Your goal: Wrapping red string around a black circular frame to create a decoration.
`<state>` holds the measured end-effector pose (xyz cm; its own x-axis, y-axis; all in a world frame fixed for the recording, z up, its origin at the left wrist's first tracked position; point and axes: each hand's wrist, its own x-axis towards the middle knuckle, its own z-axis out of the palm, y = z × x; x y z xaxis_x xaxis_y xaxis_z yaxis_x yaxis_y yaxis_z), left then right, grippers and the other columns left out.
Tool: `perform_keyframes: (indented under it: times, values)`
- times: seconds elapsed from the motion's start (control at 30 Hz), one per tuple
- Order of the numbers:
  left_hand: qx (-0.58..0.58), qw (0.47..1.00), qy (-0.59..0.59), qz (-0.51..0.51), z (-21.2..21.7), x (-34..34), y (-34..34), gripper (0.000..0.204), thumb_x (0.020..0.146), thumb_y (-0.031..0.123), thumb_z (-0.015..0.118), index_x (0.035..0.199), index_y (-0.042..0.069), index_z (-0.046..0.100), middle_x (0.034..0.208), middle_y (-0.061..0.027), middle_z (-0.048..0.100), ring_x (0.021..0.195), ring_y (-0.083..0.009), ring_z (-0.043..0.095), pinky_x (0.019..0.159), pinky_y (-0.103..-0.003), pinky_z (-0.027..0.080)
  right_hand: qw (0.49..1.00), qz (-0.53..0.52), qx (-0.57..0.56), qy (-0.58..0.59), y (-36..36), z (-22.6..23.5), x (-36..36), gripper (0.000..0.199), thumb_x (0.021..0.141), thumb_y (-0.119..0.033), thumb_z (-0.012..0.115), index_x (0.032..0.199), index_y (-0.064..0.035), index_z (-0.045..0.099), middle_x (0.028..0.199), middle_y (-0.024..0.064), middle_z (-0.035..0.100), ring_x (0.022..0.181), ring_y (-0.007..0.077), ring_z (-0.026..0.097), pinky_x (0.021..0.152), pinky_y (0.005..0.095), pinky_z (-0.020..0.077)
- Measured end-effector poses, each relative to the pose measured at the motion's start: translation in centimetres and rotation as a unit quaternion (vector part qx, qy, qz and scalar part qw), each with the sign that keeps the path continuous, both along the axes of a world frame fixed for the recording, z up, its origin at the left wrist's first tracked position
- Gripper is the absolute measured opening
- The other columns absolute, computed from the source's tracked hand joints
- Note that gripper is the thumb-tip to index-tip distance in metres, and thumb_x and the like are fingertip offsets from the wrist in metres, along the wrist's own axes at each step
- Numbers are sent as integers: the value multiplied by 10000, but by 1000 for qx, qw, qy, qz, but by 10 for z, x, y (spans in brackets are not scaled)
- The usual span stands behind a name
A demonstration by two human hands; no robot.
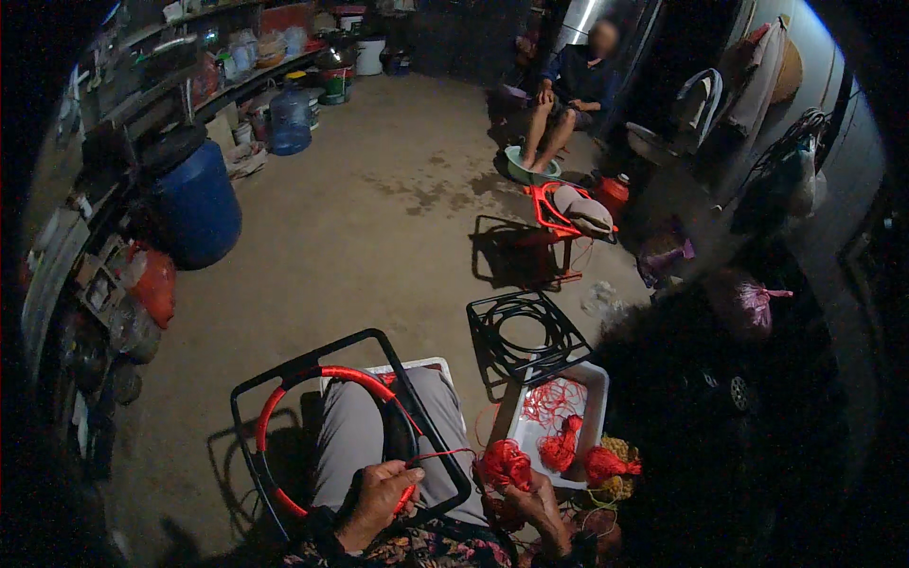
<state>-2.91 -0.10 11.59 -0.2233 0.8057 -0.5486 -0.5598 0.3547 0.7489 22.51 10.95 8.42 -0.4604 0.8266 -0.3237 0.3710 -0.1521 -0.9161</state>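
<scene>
A black rectangular frame (248, 383) lies across my lap, with a round hoop (268, 417) inside it that is partly wrapped in red cord. My left hand (381, 497) is closed at the hoop's lower right side, thumb and finger beside the red strand. That strand (443, 453) runs across to a bundle of red cord (506, 465). My right hand (536, 505) is closed around the bundle's lower end. Just beyond it, a white tray (596, 398) holds loose red cord (554, 399) and another red bundle (561, 445).
A second black frame (473, 331) with rings rests against the tray. Beyond are a red stool (544, 204) with a cap (585, 210) and a seated person (582, 80), feet in a basin (518, 168). A blue barrel (194, 204) and water jug (290, 121) stand left.
</scene>
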Motion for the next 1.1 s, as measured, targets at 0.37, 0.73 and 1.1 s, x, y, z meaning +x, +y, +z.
perform_keyframes:
  times: [0.37,0.73,1.1]
  values:
    - [-5,1000,16,-8,-22,-3,-4,202,859,173,630,749,9,590,632,-53,596,467,-117,546,423,-261,464,982,16,175,71,-9,22,-33,401,760,-103,688,1143,-29,595,1001,90,648,905,242,607,811,345,482]
    - [123,985,117,17,-18,-1,-12,343,872,220,535,1072,-53,594,543,48,493,390,-54,426,349,-244,320,899,194,389,-50,-31,41,-81,474,664,-116,705,1114,-97,556,952,131,566,989,341,512,811,475,396]
    - [103,982,157,8,-20,-3,-13,385,873,218,575,1118,-79,563,484,38,430,364,-67,406,340,-257,319,939,110,326,-13,-33,40,-79,430,691,-190,701,1083,-78,565,976,139,588,913,370,534,806,447,410]
